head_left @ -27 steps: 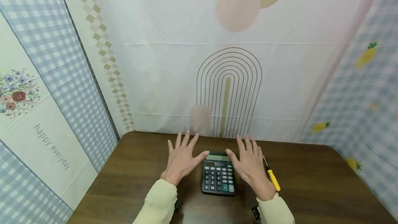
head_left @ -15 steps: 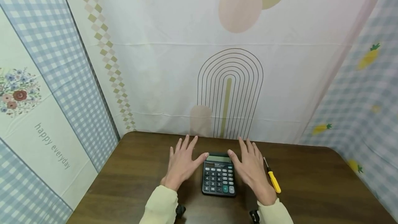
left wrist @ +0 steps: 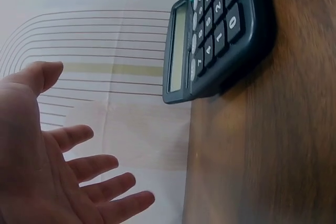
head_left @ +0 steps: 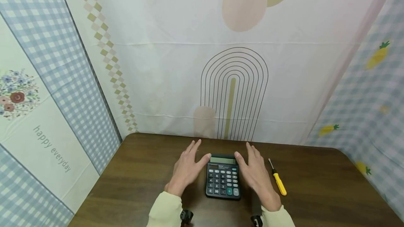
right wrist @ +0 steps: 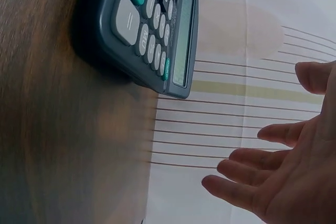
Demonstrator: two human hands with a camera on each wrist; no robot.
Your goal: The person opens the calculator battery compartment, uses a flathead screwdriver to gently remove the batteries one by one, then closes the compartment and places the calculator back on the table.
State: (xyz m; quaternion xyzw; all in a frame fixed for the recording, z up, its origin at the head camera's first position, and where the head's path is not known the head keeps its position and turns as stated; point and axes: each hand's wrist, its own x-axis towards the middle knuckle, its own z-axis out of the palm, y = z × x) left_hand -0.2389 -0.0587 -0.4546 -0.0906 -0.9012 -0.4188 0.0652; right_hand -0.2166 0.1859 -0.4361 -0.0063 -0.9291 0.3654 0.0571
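A dark calculator [head_left: 223, 177] with a grey display lies on the wooden table between the two hands. To its left is the left hand [head_left: 187, 169], fingers spread and straight, thumb tip overlapping the display's left corner in the head view. The right hand [head_left: 256, 172] mirrors it on the other side, its thumb near the display's right corner. Both wrist views show the hands raised above the tabletop with bare palms: the left palm [left wrist: 47, 177] and the right palm [right wrist: 299, 171] each stand apart from the calculator.
A screwdriver [head_left: 277, 178] with a yellow handle lies right of the right hand, its shaft pointing to the back. The brown table [head_left: 126, 185] ends at a white printed cloth [head_left: 164, 80] behind. Blue checked cloths hang at both sides.
Both hands have turned so the palms face each other more, and their fingers sit slightly closer together. The calculator and screwdriver lie where they were.
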